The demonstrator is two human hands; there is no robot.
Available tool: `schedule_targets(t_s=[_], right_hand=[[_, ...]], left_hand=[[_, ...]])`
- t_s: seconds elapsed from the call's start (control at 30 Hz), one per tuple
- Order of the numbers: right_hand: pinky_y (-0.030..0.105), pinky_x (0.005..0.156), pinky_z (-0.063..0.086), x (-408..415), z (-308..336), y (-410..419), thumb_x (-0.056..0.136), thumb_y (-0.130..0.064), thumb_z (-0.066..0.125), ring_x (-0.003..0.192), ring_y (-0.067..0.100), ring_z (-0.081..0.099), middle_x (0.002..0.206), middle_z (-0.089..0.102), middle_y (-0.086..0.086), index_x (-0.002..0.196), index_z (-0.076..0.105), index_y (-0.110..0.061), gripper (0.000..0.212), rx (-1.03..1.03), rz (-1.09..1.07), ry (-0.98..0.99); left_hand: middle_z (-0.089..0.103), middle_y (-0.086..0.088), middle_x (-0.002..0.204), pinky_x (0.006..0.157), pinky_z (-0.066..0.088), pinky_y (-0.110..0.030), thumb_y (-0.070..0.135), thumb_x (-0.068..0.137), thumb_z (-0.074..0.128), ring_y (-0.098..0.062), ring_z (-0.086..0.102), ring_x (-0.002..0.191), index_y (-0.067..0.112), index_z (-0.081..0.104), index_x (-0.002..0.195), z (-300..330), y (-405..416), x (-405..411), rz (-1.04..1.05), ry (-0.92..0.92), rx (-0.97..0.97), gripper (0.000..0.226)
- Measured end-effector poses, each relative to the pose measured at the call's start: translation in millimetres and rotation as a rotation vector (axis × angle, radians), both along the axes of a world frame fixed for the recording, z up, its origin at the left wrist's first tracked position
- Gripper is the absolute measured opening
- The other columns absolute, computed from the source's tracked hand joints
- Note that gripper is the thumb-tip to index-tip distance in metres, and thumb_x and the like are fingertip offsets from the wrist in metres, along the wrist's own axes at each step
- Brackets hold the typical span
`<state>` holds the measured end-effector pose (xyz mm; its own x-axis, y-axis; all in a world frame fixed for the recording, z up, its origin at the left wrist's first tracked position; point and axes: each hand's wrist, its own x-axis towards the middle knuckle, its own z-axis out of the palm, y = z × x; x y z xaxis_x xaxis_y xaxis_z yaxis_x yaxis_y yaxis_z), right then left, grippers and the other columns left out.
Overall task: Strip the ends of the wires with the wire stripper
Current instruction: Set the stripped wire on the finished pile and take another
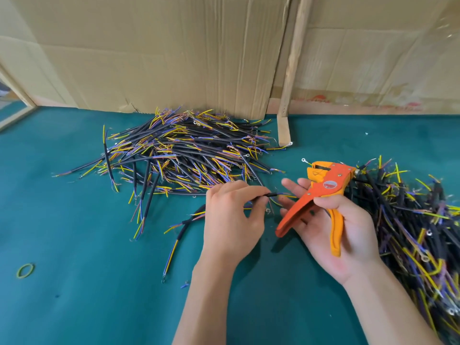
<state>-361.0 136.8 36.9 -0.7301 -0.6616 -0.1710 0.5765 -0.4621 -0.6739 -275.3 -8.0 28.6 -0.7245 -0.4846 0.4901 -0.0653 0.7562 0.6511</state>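
Green felt covers the table [74, 245] in front of me, with creased cardboard sheets [161, 53] standing along its far edge. My left hand [231, 220] pinches a black-sheathed wire [263, 196] between thumb and fingers, its thin yellow and blue cores pointing right toward the other hand. My right hand [333, 230] lies palm up with the orange wire stripper [321, 195] across it — thumb curled over the tool near its pivot, fingers fairly straight beneath, handles spread apart. One big pile of wires [184, 155] sits beyond my left hand; a second pile [410, 220] lies just right of the stripper. A loose wire [179, 232] and a green rubber band [25, 270] rest nearer me on the felt.
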Motion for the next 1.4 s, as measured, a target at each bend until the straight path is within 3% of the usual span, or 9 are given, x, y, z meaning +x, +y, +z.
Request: schedule_targets(t_s=[0.1, 0.23, 0.43, 0.57, 0.77, 0.87, 1.0, 1.2, 1.4], right_hand=[[0.041, 0.079, 0.061, 1.4, -0.3, 0.5, 0.072, -0.006, 0.050, 0.097, 0.038, 0.071, 0.127, 0.066, 0.030, 0.129, 0.053, -0.006, 0.056, -0.004, 0.047, 0.023], [0.042, 0.084, 0.061, 4.8, 0.0, -1.8, 0.072, -0.004, 0.048, 0.099, 0.040, 0.070, 0.124, 0.065, 0.035, 0.126, 0.055, -0.003, 0.055, -0.057, 0.105, 0.019], [0.042, 0.087, 0.061, 4.2, -0.3, -3.1, 0.071, -0.004, 0.051, 0.102, 0.044, 0.071, 0.117, 0.067, 0.036, 0.127, 0.055, 0.000, 0.056, -0.050, 0.066, 0.008], [0.041, 0.082, 0.061, 4.3, -0.1, -3.8, 0.074, -0.006, 0.049, 0.100, 0.043, 0.072, 0.114, 0.067, 0.036, 0.127, 0.055, 0.000, 0.054, -0.054, 0.040, -0.014], [0.041, 0.080, 0.061, 3.7, 0.1, -0.8, 0.064, -0.010, 0.063, 0.094, 0.041, 0.071, 0.109, 0.069, 0.033, 0.127, 0.056, -0.002, 0.064, -0.044, 0.018, 0.010], [0.043, 0.084, 0.061, 1.9, 1.2, 1.1, 0.062, -0.011, 0.066, 0.098, 0.043, 0.070, 0.120, 0.067, 0.030, 0.128, 0.055, -0.003, 0.067, -0.050, 0.050, 0.029], [0.042, 0.085, 0.060, 4.0, 3.3, -0.3, 0.064, -0.011, 0.064, 0.109, 0.046, 0.067, 0.132, 0.062, 0.031, 0.129, 0.053, -0.004, 0.066, -0.058, 0.122, 0.046], [0.039, 0.079, 0.061, 4.9, 2.6, -0.8, 0.069, -0.010, 0.060, 0.097, 0.042, 0.072, 0.106, 0.070, 0.031, 0.125, 0.058, 0.001, 0.057, -0.067, 0.077, 0.023], [0.036, 0.065, 0.060, 5.7, 4.4, -0.9, 0.076, -0.018, 0.053, 0.072, 0.034, 0.070, 0.081, 0.068, 0.022, 0.108, 0.063, -0.001, 0.038, -0.010, 0.002, 0.010]], left_hand=[[0.062, 0.013, 0.074, 0.075, 0.048, -0.025, 0.018, 0.085, 0.064, -0.007, 0.059, 0.072, 0.020, 0.079, 0.090, 2.4, -2.3, 2.7, -0.028, 0.031, 0.048, 0.016], [0.070, 0.008, 0.080, 0.078, 0.050, -0.048, 0.018, 0.086, 0.062, -0.019, 0.066, 0.078, 0.022, 0.080, 0.092, 2.5, -1.2, 3.2, -0.055, -0.014, 0.035, 0.019], [0.073, 0.008, 0.085, 0.082, 0.051, -0.046, 0.022, 0.088, 0.062, -0.017, 0.067, 0.084, 0.028, 0.079, 0.099, 1.5, -3.5, 2.3, -0.100, -0.069, 0.043, 0.020], [0.072, 0.006, 0.081, 0.076, 0.051, -0.042, 0.020, 0.087, 0.066, -0.017, 0.066, 0.079, 0.026, 0.080, 0.092, -0.3, -3.0, 1.2, -0.069, -0.032, 0.025, 0.016], [0.071, 0.009, 0.084, 0.078, 0.049, -0.023, 0.013, 0.085, 0.067, -0.010, 0.064, 0.079, 0.019, 0.080, 0.091, 0.1, -7.0, 3.7, -0.018, 0.032, 0.040, 0.016], [0.069, 0.008, 0.080, 0.074, 0.046, -0.016, 0.014, 0.085, 0.065, -0.008, 0.062, 0.075, 0.018, 0.080, 0.090, 2.4, -6.2, 5.1, -0.010, 0.049, 0.075, 0.016], [0.068, 0.006, 0.077, 0.071, 0.049, -0.025, 0.011, 0.083, 0.063, -0.010, 0.062, 0.072, 0.019, 0.079, 0.085, 5.3, 1.8, 2.4, -0.071, -0.002, 0.096, 0.018], [0.063, 0.007, 0.070, 0.064, 0.043, -0.019, 0.016, 0.086, 0.064, -0.012, 0.058, 0.069, 0.023, 0.079, 0.085, 5.5, 1.2, 3.2, -0.122, -0.035, 0.093, 0.017], [0.067, 0.006, 0.078, 0.071, 0.046, -0.022, 0.018, 0.091, 0.073, -0.011, 0.062, 0.077, 0.022, 0.080, 0.088, 4.9, -0.2, 2.8, -0.169, -0.057, 0.160, 0.008]])
